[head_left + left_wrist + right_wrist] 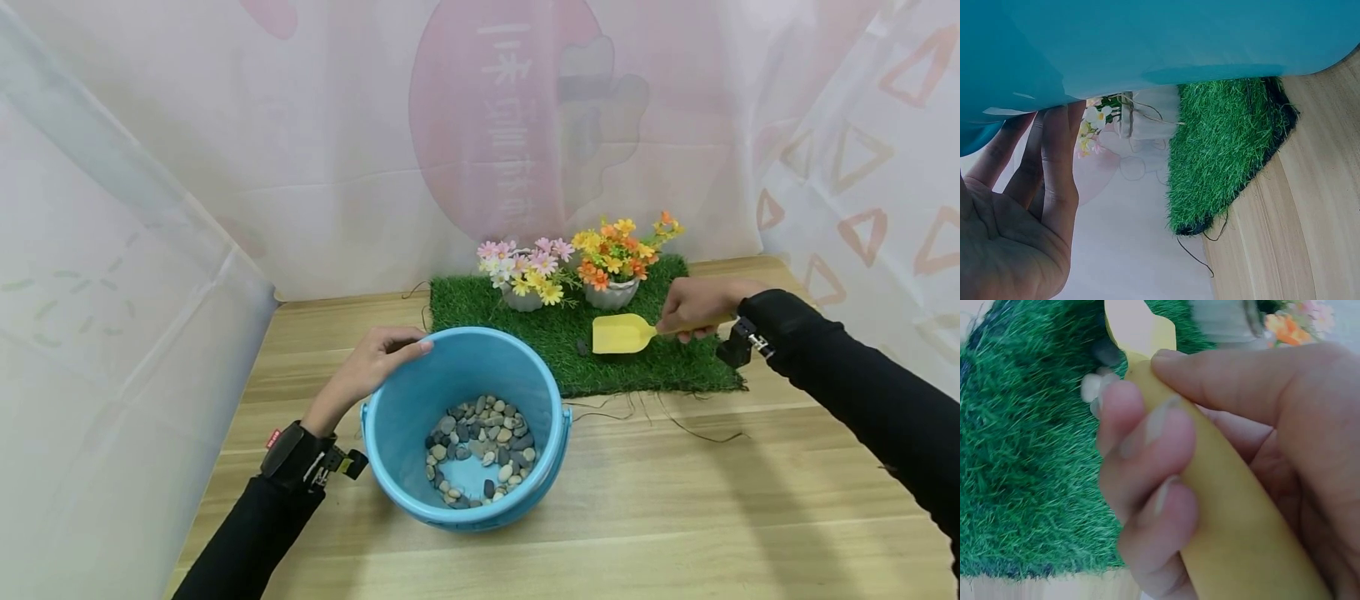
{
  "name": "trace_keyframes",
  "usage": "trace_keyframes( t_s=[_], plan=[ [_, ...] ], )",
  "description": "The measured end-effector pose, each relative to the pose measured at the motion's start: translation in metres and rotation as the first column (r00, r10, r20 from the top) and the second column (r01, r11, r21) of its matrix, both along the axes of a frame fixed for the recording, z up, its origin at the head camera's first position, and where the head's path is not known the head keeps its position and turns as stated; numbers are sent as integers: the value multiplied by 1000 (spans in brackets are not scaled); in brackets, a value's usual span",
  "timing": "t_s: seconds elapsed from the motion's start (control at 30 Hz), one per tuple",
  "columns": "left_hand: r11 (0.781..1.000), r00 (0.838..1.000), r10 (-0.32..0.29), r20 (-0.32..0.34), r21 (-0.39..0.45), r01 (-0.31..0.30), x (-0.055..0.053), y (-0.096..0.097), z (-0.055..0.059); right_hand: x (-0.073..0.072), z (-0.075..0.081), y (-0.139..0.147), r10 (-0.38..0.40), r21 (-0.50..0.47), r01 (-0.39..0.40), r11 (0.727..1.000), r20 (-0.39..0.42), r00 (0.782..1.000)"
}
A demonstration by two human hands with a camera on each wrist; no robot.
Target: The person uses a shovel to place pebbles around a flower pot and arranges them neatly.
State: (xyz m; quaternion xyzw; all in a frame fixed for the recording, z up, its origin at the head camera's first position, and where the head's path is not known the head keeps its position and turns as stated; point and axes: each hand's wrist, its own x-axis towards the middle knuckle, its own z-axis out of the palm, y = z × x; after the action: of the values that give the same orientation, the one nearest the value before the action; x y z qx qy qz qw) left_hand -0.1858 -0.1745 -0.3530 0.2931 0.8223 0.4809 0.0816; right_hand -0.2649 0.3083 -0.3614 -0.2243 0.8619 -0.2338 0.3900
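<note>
A light blue bucket [468, 335] stands on the table, with grey, tan and white pebbles [491, 429] spread over its bottom. My left hand [375, 362] holds its rim at the upper left, thumb over the edge and fingers [1057, 162] against the outer wall. My right hand [693, 308] grips the handle of a yellow toy shovel [622, 333], fingers wrapped round it. The shovel's blade is over the artificial grass mat [570, 375] and looks bare. Just left of the blade, a dark pebble [582, 347] lies on the grass. Pale pebbles [1092, 387] show beside the shovel in the right wrist view.
Two pots of artificial flowers stand at the back of the mat: pink and yellow flowers [525, 267] on the left, orange and yellow flowers [615, 250] on the right. Loose dark threads [697, 433] trail from the mat onto the wooden table [675, 517]. Printed curtains [337, 167] enclose the back and sides.
</note>
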Motion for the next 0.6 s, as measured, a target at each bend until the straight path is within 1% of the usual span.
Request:
trace_keyframes(
  t_s=[0.1,0.27,0.37,0.47,0.6],
  plan=[
    [1000,1000,-2,4,1,2,1,1,1,1,5,1,11,-50,-13,999,-33,999],
    [1000,1000,3,4,1,-3,0,1,0,4,26,-5,50,-151,-59,987,-64,997],
    [1000,1000,1,-4,-12,-1,-2,1,-1,8,43,-11,94,-226,-108,968,-71,993],
    [1000,1000,-3,-14,-18,3,-3,2,-1,14,59,-24,153,-299,-175,938,-96,984],
    [1000,1000,-6,-15,-18,6,-3,3,-1,21,74,-52,232,-335,-261,905,-126,965]
  ],
)
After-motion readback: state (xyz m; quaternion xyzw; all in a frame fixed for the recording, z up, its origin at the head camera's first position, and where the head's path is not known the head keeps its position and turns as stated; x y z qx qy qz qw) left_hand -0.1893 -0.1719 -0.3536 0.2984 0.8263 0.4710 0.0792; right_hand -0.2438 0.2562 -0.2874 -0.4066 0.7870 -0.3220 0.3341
